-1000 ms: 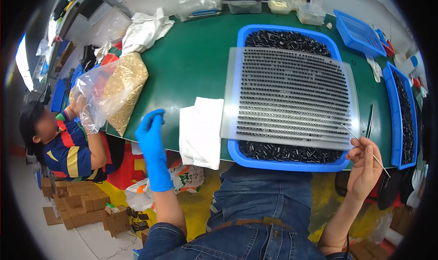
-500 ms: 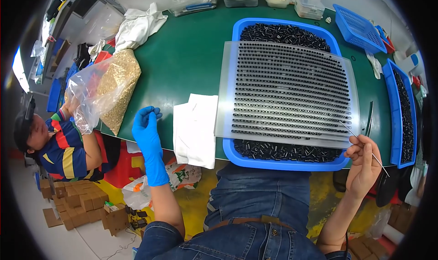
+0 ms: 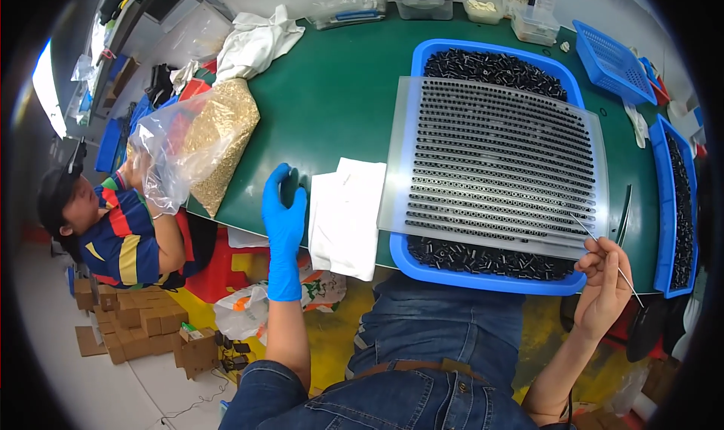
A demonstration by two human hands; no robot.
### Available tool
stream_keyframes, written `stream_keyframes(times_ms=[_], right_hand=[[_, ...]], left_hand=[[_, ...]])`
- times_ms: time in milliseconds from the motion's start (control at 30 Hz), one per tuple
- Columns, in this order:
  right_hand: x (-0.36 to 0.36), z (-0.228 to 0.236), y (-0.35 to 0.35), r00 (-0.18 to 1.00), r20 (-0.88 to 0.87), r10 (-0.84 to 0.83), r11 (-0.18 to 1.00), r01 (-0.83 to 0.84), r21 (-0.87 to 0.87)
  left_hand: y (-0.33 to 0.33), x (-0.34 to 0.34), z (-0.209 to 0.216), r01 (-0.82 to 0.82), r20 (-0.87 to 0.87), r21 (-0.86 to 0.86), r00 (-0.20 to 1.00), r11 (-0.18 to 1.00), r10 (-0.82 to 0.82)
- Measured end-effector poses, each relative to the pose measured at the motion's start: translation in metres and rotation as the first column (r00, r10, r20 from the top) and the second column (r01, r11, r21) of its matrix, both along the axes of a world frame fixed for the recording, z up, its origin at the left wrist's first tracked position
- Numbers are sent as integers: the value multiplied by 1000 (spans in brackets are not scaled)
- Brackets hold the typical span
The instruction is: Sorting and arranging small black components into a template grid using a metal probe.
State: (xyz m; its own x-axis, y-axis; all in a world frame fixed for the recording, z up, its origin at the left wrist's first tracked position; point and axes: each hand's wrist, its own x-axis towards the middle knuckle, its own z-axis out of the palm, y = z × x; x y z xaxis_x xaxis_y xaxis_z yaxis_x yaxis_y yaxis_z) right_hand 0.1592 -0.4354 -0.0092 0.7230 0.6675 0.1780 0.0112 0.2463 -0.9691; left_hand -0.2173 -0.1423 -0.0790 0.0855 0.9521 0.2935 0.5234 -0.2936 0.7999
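Note:
My left hand (image 3: 284,223), in a blue glove, is raised at the table's front edge, thumb and fingers apart and nothing in them. Just right of it lies a folded white cloth (image 3: 347,215). My bare right hand (image 3: 605,290) pinches a thin metal pick (image 3: 627,281), whose far tip reaches over the front right corner of a translucent plate (image 3: 397,162). Rows of small black cylindrical pieces fill the plate's holes. This plate rests across a blue tray (image 3: 483,282), which holds loose black tubular pieces (image 3: 490,258) at both ends.
Left on the green table (image 3: 332,106) stands a clear bag of gold-coloured bits (image 3: 232,117), with a co-worker (image 3: 128,234) behind it. Dark curved tweezers (image 3: 625,213) and a blue bin (image 3: 659,226) lie to the right. A blue basket (image 3: 612,67) sits far right.
My left hand has moved toward the white cloth and its fingers have spread apart. My right hand keeps the pick over the plate's corner. The whole view has shifted slightly.

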Motion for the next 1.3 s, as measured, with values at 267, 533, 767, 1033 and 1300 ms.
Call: stream_keyframes(times_ms=[267,533,767,1033,1300], right_hand=[[4,-7,-11,999,-24,-38,999,38,12],[0,-1,-21,997,-40,-69,997,70,16],[-4,2,-18,999,-14,-37,998,38,43],[3,3,-27,985,-82,-150,987,153,38],[73,-1,8,871,430,-236,860,393,-324]], left_hand=[[-15,-7,11,-220,331,26,922,975,199],[-89,34,30,340,-585,-41,754,939,-299],[-63,65,24,383,-659,-59,678,922,-324],[-43,81,32,146,-33,31,989,989,-145],[55,176,71,437,589,-206,770,876,-245]])
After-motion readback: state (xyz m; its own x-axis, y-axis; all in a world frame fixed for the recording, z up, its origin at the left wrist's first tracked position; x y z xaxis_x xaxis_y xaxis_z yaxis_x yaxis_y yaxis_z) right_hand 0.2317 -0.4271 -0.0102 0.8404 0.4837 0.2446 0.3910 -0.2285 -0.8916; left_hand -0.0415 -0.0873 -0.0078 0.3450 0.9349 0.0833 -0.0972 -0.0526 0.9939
